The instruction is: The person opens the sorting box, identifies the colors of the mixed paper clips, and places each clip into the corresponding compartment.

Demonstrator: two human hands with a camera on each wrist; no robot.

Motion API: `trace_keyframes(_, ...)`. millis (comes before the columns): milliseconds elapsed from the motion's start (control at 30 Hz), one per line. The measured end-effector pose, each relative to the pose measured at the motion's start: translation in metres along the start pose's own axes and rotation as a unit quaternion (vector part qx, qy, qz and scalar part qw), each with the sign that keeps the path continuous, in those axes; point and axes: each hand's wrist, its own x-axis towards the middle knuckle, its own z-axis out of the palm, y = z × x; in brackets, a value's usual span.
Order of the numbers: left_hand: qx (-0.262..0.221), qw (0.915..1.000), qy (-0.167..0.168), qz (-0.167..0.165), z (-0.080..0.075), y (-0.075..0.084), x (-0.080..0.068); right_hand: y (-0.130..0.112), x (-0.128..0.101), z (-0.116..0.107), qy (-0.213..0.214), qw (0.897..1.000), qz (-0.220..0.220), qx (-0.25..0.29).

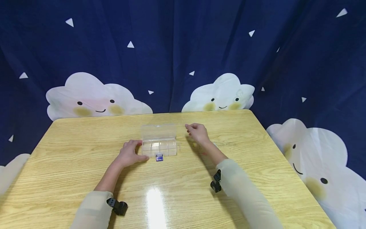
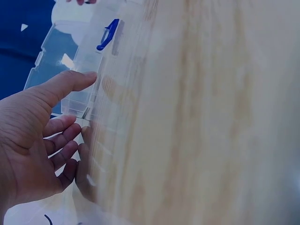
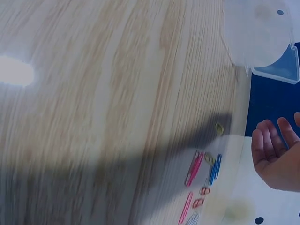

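On the wooden table (image 1: 85, 165), the left hand (image 1: 129, 154) rests relaxed fingers against the clear organizer box (image 1: 159, 148) (lid open). The right hand (image 1: 198, 132) hovers just right of it, fingers loosely curled, holding nothing, above colored paper clips (image 3: 201, 180).

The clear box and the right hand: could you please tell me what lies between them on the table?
Only bare table, as the head view shows; the box and right hand are apart.

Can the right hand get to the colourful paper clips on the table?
Probably yes. The right hand hovers open just above the paper clips, which lie loose on the bare table beside the clear box, and nothing sits between them.
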Motion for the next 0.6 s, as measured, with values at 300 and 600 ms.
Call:
trace_keyframes(300, -0.006, 1.0000, -0.001, -0.001, -0.001, 0.002, -0.002, 0.005, -0.004, -0.014, -0.008, 1.000, 0.010, -0.002)
trace_keyframes(600, -0.005, 1.0000, 0.001, -0.001, 0.001, 0.000, -0.001, 0.015, -0.002, -0.032, -0.013, 0.999, 0.009, -0.040)
